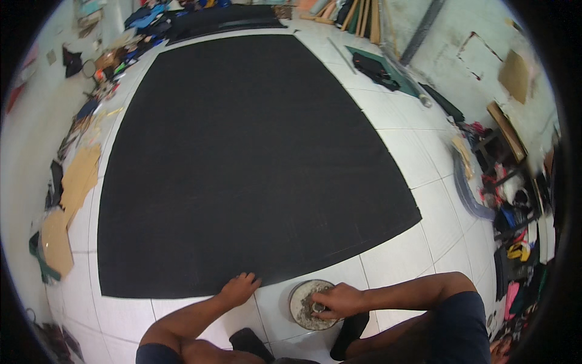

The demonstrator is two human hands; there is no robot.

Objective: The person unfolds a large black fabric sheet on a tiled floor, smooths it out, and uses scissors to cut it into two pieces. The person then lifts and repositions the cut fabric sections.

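A large sheet of black fabric [254, 158] lies spread on the white tiled floor in front of me. My left hand [239, 289] rests on its near edge, fingers stretched out and slightly apart on the cloth. Just right of it, my right hand [341, 301] is closed round the middle grip of a round weight [303, 297]. This weight is disc-shaped, with a rough, mottled grey top and a smooth rim. It stands on or just above the tiles beside the fabric's edge; I cannot tell which.
Brown pattern pieces [82, 176] lie along the left wall. Beyond the sheet is a folded black fabric stack [224, 23]. A green board [388, 70] with dark cloth sits at the far right. Piled scraps and a rack [503, 151] line the right wall.
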